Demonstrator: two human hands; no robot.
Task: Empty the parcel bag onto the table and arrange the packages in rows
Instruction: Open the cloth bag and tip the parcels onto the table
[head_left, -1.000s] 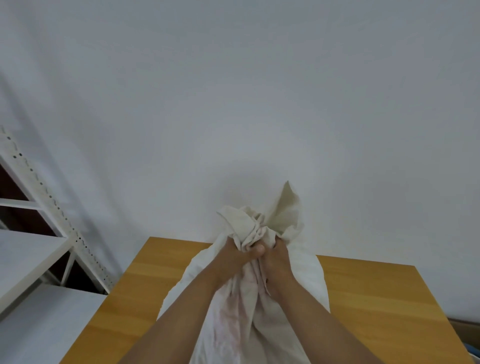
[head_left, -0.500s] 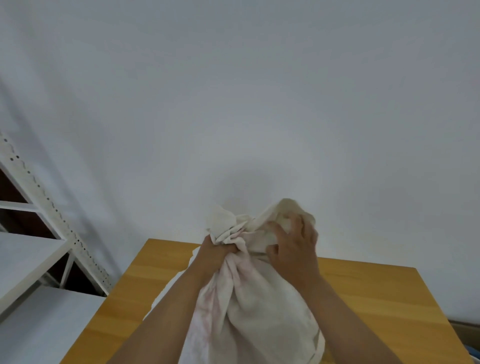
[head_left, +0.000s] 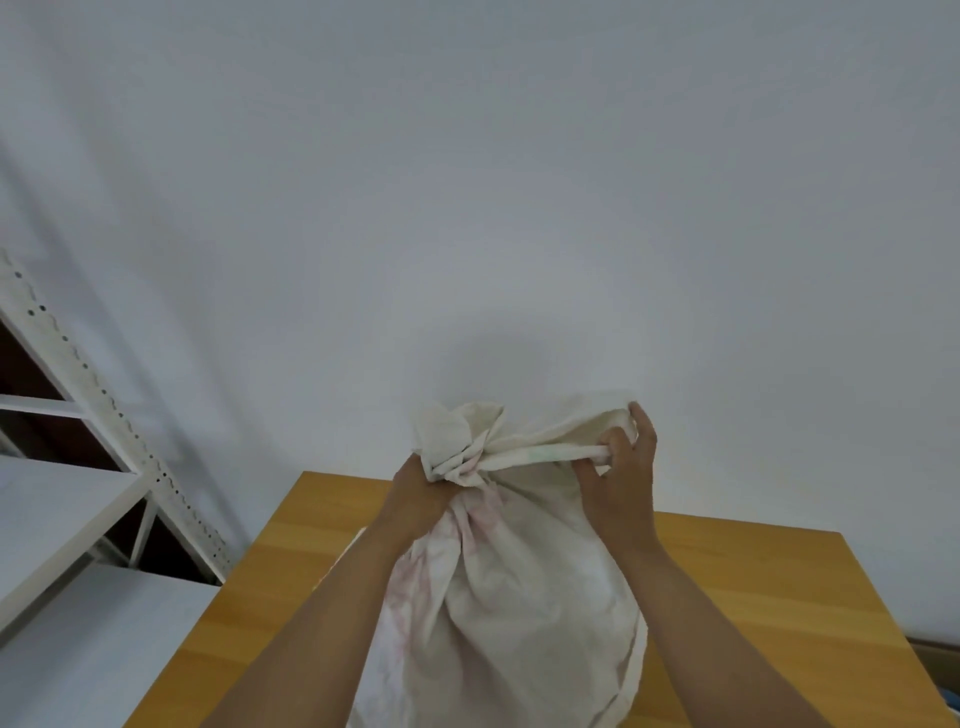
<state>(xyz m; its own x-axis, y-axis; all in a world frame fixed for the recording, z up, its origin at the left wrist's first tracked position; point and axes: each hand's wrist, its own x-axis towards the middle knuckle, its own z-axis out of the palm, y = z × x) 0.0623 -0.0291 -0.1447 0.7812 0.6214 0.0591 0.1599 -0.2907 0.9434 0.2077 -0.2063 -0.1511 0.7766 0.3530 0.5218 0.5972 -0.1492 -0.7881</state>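
We pull the bag's mouth open on the table

Our right hand (head_left: 618, 467) has moved off the bunched neck and now grips the rim, drawing it out to the right, while our left hand (head_left: 415, 491) stays clenched on the gathered cloth. The bag (head_left: 519, 597) stands full on the table (head_left: 753, 597), so emptying has not begun. The packages are hidden inside; the bag's base is cut off below.

Bag (head_left: 519, 597) upright on bench (head_left: 753, 597), mid-bench, before wall (head_left: 467, 182). Left hand (head_left: 415, 493) on bag's neck at left; right hand (head_left: 621, 483) on its mouth at right. Shelf rack (head_left: 78, 467) left of bench.
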